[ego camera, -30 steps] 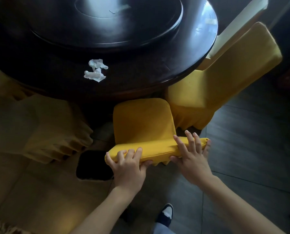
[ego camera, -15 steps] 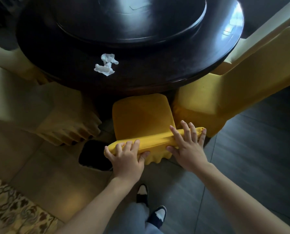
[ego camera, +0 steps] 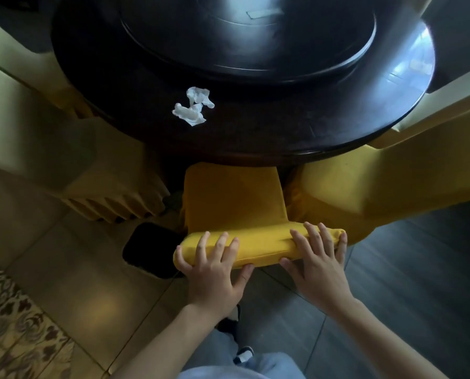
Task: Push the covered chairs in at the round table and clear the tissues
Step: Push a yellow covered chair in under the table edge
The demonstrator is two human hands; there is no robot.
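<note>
Table [ego camera: 337,127], round, dark polished wood with a raised lazy-susan disc, is filling the far half of the view and sitting larger and closer than a second ago. Chair [ego camera: 234,203] in the near centre, under a mustard-yellow fabric cover, is now going further in: its seat front is disappearing under the table rim, where more seat was showing a second ago. So this push is looking nearly finished, judging by the small strip of seat left. Neighbouring chairs are standing on both sides: right chair [ego camera: 392,187] in the same yellow cloth, angled and just beside the centre one; left chair [ego camera: 100,187] in shade, pleated skirt hanging to the floor. Floor is changing from pale tile on the left to dark planks on the right.

Chair back top is a padded, rounded bar, soft matte weave. Left hand [ego camera: 214,277] is gripping its left end, fingers spread and curled over the top, thumb under the near edge. Right hand [ego camera: 318,263] is gripping the right end the same way, fingers apart, thumb underneath.

Tissues [ego camera: 192,106], two crumpled white wads touching each other, are lying on the table's near-left part, untouched, well apart from both hands, so clearing is not yet done.
</note>
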